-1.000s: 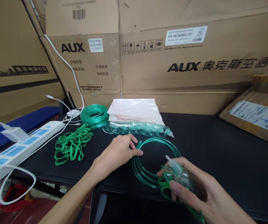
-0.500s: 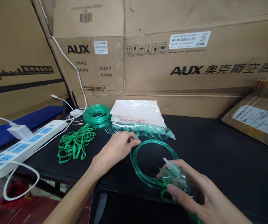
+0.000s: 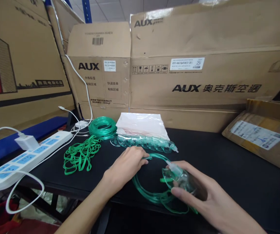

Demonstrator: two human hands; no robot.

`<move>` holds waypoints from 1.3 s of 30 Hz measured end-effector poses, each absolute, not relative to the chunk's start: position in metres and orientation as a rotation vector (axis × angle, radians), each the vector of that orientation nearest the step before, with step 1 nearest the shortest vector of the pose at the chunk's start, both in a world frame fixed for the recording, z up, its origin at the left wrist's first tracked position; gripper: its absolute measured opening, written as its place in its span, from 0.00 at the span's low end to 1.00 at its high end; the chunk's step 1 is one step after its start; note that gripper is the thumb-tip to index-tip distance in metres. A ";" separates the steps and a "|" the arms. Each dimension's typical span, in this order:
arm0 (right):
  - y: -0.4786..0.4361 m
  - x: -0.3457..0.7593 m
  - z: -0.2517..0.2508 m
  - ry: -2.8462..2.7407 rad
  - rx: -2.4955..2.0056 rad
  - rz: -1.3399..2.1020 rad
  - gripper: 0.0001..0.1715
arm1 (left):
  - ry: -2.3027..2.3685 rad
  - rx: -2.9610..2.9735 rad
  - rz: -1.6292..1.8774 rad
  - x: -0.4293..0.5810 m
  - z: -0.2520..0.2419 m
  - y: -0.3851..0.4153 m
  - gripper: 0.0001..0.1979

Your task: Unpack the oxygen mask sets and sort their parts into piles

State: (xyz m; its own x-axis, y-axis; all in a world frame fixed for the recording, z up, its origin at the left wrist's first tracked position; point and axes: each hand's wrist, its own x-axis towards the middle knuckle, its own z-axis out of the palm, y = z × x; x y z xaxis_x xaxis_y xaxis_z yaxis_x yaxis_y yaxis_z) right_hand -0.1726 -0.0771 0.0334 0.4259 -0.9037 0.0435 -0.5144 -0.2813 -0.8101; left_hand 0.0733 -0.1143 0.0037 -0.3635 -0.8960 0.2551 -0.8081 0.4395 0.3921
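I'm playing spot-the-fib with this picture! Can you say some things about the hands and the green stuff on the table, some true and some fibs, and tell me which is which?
1. The right hand holds a clear mask. True.
2. The green bands lie on the table, to the left of the left hand. True.
3. The left hand holds a phone. False: its fingers pinch the green tube, which lies in a coil between the two hands.
4. The table is white. False: it is black.
5. The big boxes behind the table are brown cardboard. True.
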 end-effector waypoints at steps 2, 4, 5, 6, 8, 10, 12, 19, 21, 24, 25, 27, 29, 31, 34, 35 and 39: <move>-0.085 -0.174 0.038 1.212 -1.893 -0.747 0.32 | -2.247 1.461 -0.284 0.079 0.006 -0.114 0.11; -0.092 -0.172 0.039 1.259 -1.860 -0.804 0.35 | -2.225 1.450 -0.296 0.083 0.008 -0.115 0.10; -0.094 -0.170 0.037 1.270 -1.847 -0.813 0.36 | -2.223 1.430 -0.314 0.085 0.009 -0.116 0.11; -0.097 -0.167 0.035 1.262 -1.837 -0.811 0.37 | -2.226 1.409 -0.344 0.086 0.010 -0.118 0.12; -0.100 -0.161 0.029 1.211 -1.820 -0.799 0.37 | -2.223 1.383 -0.415 0.088 0.010 -0.120 0.14; -0.101 -0.155 0.024 1.178 -1.819 -0.798 0.34 | -2.202 1.386 -0.471 0.089 0.010 -0.121 0.15; -0.102 -0.152 0.020 1.182 -1.814 -0.800 0.31 | -2.173 1.390 -0.506 0.090 0.012 -0.121 0.15; -0.104 -0.152 0.018 1.178 -1.802 -0.811 0.27 | -2.122 1.327 -0.602 0.092 0.023 -0.117 0.12; -0.103 -0.151 0.019 1.175 -1.808 -0.809 0.26 | -2.121 1.319 -0.611 0.091 0.024 -0.116 0.12; -0.102 -0.150 0.021 1.173 -1.841 -0.795 0.26 | -2.136 1.297 -0.599 0.092 0.024 -0.116 0.12; -0.102 -0.150 0.022 1.182 -1.864 -0.786 0.26 | -2.142 1.285 -0.609 0.092 0.024 -0.116 0.11; -0.103 -0.150 0.023 1.207 -1.905 -0.759 0.27 | -2.154 1.257 -0.644 0.094 0.025 -0.117 0.11; -0.105 -0.151 0.024 1.217 -1.914 -0.728 0.29 | -2.178 1.227 -0.670 0.096 0.026 -0.117 0.10; -0.106 -0.152 0.025 1.209 -1.906 -0.709 0.29 | -2.200 1.199 -0.663 0.097 0.027 -0.118 0.10; -0.108 -0.152 0.026 1.208 -1.909 -0.716 0.28 | -2.217 1.155 -0.641 0.095 0.028 -0.118 0.10; -0.108 -0.152 0.026 1.208 -1.914 -0.724 0.28 | -2.217 1.149 -0.627 0.094 0.029 -0.118 0.10; -0.108 -0.150 0.026 1.220 -1.922 -0.771 0.27 | -2.213 1.205 -0.545 0.086 0.029 -0.115 0.11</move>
State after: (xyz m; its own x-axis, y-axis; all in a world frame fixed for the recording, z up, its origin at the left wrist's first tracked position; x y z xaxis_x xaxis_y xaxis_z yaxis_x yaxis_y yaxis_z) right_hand -0.1498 -0.1080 0.0265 0.3726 -0.9221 0.1045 -0.4904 -0.2913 -0.8214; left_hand 0.0862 -0.1152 0.0290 -0.4423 -0.8533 0.2761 -0.6275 0.5144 0.5845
